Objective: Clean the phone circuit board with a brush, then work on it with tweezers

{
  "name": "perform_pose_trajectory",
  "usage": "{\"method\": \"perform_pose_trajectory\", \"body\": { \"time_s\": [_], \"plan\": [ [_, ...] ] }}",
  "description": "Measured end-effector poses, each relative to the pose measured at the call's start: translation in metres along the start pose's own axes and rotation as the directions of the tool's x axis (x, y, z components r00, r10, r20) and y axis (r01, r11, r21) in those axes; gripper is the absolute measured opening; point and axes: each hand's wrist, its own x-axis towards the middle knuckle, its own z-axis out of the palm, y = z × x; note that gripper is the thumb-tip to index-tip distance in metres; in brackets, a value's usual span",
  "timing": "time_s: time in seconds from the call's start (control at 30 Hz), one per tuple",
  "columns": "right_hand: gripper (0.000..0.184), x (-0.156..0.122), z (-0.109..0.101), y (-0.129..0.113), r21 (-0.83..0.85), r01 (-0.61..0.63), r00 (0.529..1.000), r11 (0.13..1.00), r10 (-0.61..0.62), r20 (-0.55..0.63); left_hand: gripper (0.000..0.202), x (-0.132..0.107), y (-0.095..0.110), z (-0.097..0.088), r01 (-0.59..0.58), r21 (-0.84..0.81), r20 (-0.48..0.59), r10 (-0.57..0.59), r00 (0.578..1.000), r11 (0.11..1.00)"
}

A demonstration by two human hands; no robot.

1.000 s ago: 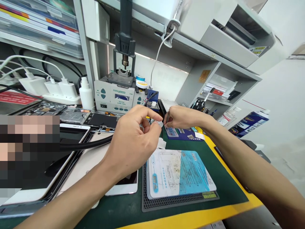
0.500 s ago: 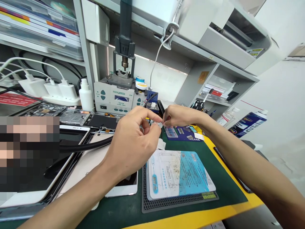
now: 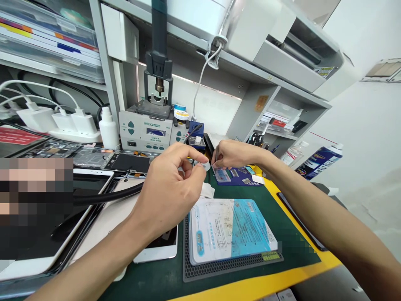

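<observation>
My left hand [image 3: 171, 188] is closed in a pinch over the middle of the bench. At its thumb and forefinger tips shows a small whitish round piece [image 3: 206, 166], partly hidden by the fingers. Farther back and to the right, my right hand [image 3: 230, 154] is closed, its fingers around a thin grey tool [image 3: 216, 151] of which only a sliver shows. Just below that hand lies a blue mat [image 3: 239, 180] with small parts on it. Nearer to me, a stack of white and blue printed sheets [image 3: 232, 230] rests on a dark honeycomb pad [image 3: 216, 271].
A grey soldering station [image 3: 147, 136] stands at the back, beside a white bottle [image 3: 108, 128]. A black cable [image 3: 109, 197] runs behind my left wrist, above white tablets [image 3: 156, 253]. Scissors [image 3: 257, 138] stand at the right, under the shelf.
The view has shifted slightly, so the bench things sit a little farther left. The gap between my hands is slightly wider, and more of the whitish piece shows. Both hands stay pinched.
</observation>
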Motion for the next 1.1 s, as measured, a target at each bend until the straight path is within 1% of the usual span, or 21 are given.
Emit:
{"method": "perform_pose_trajectory", "body": {
  "time_s": [0.23,0.43,0.77,0.87,0.93,0.97,1.03,1.1],
  "plan": [
    [0.016,0.004,0.002,0.000,-0.013,0.027,1.000,1.000,-0.027,0.005,0.008,-0.001,0.001,0.000,0.001,-0.001,-0.001,-0.001,1.000,1.000],
    [0.018,0.002,0.002,0.000,0.038,0.066,0.998,0.997,-0.066,-0.017,0.008,-0.001,0.001,0.000,-0.002,-0.008,0.007,0.002,1.000,1.000],
    [0.017,-0.003,0.001,0.002,0.109,0.023,0.999,0.994,-0.017,-0.051,0.007,-0.001,0.002,0.000,0.010,-0.017,0.011,-0.010,1.000,1.000],
    [0.019,-0.011,0.005,0.006,0.186,0.023,0.994,0.982,-0.002,-0.111,0.008,0.000,0.003,-0.001,0.006,-0.004,0.015,-0.006,1.000,1.000],
    [0.020,-0.023,0.016,0.010,0.303,-0.015,0.975,0.953,0.081,-0.206,0.008,0.001,0.004,-0.003,0.002,0.001,0.012,-0.003,1.000,1.000],
    [0.023,-0.030,0.024,0.012,0.377,-0.040,0.953,0.925,0.149,-0.263,0.008,0.001,0.004,-0.004,0.001,0.001,0.006,-0.001,1.000,1.000],
    [0.029,-0.044,0.045,0.015,0.520,-0.060,0.886,0.852,0.286,-0.366,0.008,0.003,0.005,-0.006,0.003,-0.010,-0.009,-0.003,1.000,1.000],
    [0.034,-0.057,0.069,0.017,0.634,-0.039,0.818,0.772,0.389,-0.424,0.008,0.003,0.006,-0.006,0.002,-0.021,-0.017,-0.003,1.000,1.000]
  ]
}}
